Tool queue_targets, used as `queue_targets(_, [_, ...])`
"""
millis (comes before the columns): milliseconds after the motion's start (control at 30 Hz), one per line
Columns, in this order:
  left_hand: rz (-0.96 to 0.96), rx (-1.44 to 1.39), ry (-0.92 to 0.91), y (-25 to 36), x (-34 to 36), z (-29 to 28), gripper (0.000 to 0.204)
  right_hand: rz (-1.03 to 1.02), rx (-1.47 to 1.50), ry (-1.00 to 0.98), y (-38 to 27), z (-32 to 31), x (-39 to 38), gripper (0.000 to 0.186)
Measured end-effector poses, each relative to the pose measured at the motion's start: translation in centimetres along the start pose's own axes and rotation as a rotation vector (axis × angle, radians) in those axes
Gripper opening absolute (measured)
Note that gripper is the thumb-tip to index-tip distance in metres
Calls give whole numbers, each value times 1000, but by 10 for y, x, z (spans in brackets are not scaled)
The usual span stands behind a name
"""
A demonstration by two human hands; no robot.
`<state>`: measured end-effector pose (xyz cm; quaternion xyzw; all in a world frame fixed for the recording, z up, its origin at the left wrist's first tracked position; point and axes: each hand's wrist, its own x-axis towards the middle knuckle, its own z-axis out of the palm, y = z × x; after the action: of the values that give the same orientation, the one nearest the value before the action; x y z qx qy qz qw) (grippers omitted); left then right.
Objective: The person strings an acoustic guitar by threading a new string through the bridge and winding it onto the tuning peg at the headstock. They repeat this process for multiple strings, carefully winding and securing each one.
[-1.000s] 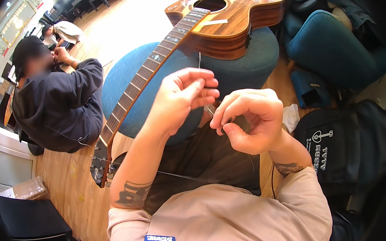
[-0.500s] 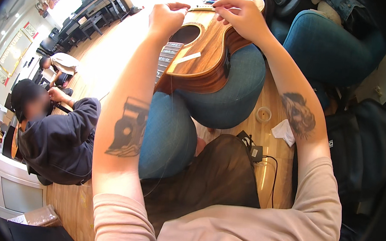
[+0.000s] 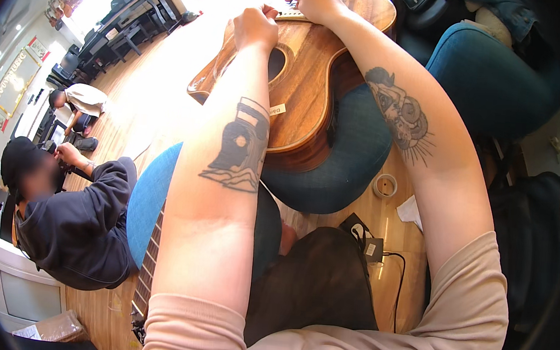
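An acoustic guitar with a glossy brown wooden body (image 3: 307, 78) lies face up across my knees, its neck (image 3: 150, 257) running back under my left forearm toward the lower left. My left hand (image 3: 256, 28) is closed in a pinch by the left end of the bridge (image 3: 292, 16). Just beyond the bridge, my right hand (image 3: 315, 1) has its fingers curled together. What either hand pinches is too small or too washed out by glare to make out. A small pale label (image 3: 277, 109) sits on the guitar top, and my left forearm partly covers the soundhole (image 3: 277, 64).
At left a person in a dark hoodie (image 3: 76, 218) sits close by; another person (image 3: 81, 107) crouches farther off. A blue stool (image 3: 491, 80) stands at right. On the floor are a roll of tape (image 3: 384, 185), a white cloth (image 3: 411, 213) and a black power adapter (image 3: 373, 249) with a cable.
The guitar has shifted in view, and its neck now shows at the lower left. My right hand has moved left and farther away, past the bridge; my left hand sits slightly farther right.
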<state>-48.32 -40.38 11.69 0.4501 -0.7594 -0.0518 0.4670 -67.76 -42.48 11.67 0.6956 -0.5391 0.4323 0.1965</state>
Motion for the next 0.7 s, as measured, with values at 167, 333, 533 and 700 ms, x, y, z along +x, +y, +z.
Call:
queue_targets(167, [-92, 91, -123, 6, 6, 4, 16, 258, 92, 131, -17, -4, -20, 18])
queue_targets(333, [60, 271, -254, 5, 27, 5, 20, 388, 147, 2, -17, -17, -25, 17])
queue_targets(533, [241, 418, -348, -21, 42, 2, 26, 538, 125, -48, -44, -27, -33, 15])
queue_targets(700, [390, 574, -322, 5, 40, 2, 30, 541, 161, -21, -22, -26, -32, 15])
